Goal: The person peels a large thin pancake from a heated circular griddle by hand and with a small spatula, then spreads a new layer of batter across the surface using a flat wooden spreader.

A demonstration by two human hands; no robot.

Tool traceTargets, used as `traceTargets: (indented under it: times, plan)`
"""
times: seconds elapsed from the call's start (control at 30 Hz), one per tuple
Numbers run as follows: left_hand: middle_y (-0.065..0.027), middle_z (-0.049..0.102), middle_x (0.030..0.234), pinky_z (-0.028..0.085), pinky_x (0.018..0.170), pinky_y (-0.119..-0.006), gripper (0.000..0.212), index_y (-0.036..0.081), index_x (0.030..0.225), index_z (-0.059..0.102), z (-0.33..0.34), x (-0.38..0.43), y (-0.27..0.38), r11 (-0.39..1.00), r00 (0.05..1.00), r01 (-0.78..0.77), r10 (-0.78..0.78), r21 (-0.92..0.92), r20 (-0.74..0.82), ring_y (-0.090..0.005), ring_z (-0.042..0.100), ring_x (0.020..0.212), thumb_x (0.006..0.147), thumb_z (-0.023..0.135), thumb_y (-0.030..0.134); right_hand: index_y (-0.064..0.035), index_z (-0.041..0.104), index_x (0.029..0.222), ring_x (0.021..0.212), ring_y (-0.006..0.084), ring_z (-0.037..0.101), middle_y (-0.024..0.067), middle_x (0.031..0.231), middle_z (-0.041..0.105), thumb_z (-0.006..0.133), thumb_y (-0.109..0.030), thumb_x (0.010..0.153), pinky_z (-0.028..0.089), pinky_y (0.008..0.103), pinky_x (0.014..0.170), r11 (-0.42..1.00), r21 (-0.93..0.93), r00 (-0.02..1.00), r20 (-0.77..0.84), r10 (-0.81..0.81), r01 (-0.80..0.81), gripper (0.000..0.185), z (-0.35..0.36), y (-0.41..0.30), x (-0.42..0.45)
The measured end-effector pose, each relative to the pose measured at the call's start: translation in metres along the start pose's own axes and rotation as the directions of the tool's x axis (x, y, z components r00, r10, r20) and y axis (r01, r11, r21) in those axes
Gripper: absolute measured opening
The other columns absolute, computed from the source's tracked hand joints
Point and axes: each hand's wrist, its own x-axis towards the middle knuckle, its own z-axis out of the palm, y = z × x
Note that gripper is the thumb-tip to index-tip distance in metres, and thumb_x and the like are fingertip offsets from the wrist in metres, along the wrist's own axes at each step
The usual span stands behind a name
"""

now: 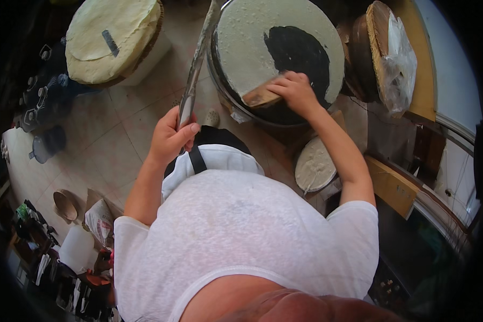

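Note:
My left hand [171, 135] grips the handle of a long, narrow metal spatula [196, 66], its batter-smeared blade pointing away from me past the griddle's left side. My right hand [298, 92] holds a wooden scraper [262, 94] against the near-left part of a large round griddle [302, 50]. Pale batter [241, 48] coats much of the plate in a wide curved band. A dark uncoated patch shows at the centre and towards the near edge. To the right, below my forearm, stands a round container of thick batter [314, 165], partly hidden by my arm.
A stack of thin flatbreads [104, 44] with a grey strip on it rests on a woven round mat at the far left. Large plastic water bottles [48, 143] stand beyond it. A woven round lid [380, 28], partly under clear plastic [400, 76], leans right of the griddle.

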Motion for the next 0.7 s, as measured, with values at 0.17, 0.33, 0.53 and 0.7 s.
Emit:
traceTargets:
  times: [0.17, 0.33, 0.53, 0.7]
  plan:
    - [0.0012, 0.048, 0.056, 0.037, 0.040, -0.020, 0.017, 0.004, 0.084, 0.049, 0.003, 0.002, -0.004, 1.000, 1.000, -0.004, 0.004, -0.011, 0.029, -0.0058, 0.045, 0.044, 0.079, 0.063, 0.014, -0.0208, 0.065, 0.088, 0.083, 0.0155, 0.053, -0.0080, 0.087, 0.061, 0.053, -0.012, 0.070, 0.037, 0.0322, 0.073, 0.990, -0.024, 0.989, 0.031, 0.142, -0.141, 0.024, -0.017, 0.022, -0.041]
    - [0.0010, 0.048, 0.056, 0.037, 0.040, -0.019, 0.018, 0.004, 0.084, 0.049, 0.009, 0.003, -0.002, 1.000, 1.000, -0.009, 0.008, 0.019, 0.028, -0.0061, 0.045, 0.043, 0.079, 0.063, 0.015, -0.0189, 0.064, 0.091, 0.090, 0.0155, 0.053, -0.0061, 0.092, 0.062, 0.051, -0.013, 0.071, 0.034, 0.0316, 0.080, 0.996, 0.013, 0.996, -0.011, 0.086, -0.086, 0.024, -0.002, -0.002, 0.000]
    - [0.0007, 0.048, 0.056, 0.036, 0.039, -0.020, 0.019, 0.003, 0.084, 0.049, 0.012, 0.004, -0.004, 1.000, 0.999, 0.005, -0.006, 0.015, 0.037, -0.0064, 0.045, 0.043, 0.079, 0.063, 0.015, -0.0194, 0.065, 0.091, 0.092, 0.0153, 0.052, -0.0059, 0.092, 0.061, 0.052, -0.015, 0.071, 0.035, 0.0323, 0.079, 0.995, -0.028, 0.990, 0.104, 0.099, -0.097, 0.024, -0.018, 0.024, -0.058]
    - [0.0004, 0.048, 0.056, 0.037, 0.039, -0.020, 0.019, 0.003, 0.084, 0.049, 0.012, 0.007, -0.006, 1.000, 0.997, 0.004, -0.006, 0.021, 0.076, -0.0066, 0.045, 0.043, 0.079, 0.063, 0.014, -0.0179, 0.065, 0.088, 0.089, 0.0159, 0.053, -0.0051, 0.091, 0.062, 0.052, -0.012, 0.070, 0.036, 0.0322, 0.079, 0.986, 0.037, 0.987, -0.010, 0.163, -0.163, 0.023, -0.017, 0.034, -0.056]
